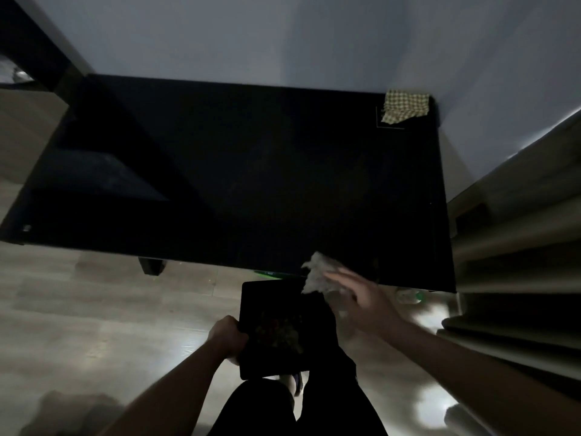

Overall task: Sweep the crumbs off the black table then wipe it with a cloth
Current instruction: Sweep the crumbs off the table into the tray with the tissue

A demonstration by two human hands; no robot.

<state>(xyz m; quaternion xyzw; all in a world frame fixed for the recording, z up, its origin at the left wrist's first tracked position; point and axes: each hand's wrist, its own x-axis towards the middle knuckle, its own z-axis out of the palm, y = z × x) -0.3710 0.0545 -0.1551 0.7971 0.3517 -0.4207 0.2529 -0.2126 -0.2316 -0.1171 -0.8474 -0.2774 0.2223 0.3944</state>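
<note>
- left hand: grip curled tight on left edge of black tray, held just below the near edge of the black counter
- crumbs: piled in tray
- right hand: fingers straight, flat on a white wad at the counter's near edge
- checked cloth: far right corner, untouched

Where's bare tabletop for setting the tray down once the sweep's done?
Most of the black table looks bare: the stretch from the left edge across to the checkered cloth in the far right corner. The near right edge is crowded: the right hand presses a crumpled tissue there, and the left hand holds the black tray just below it.
</note>
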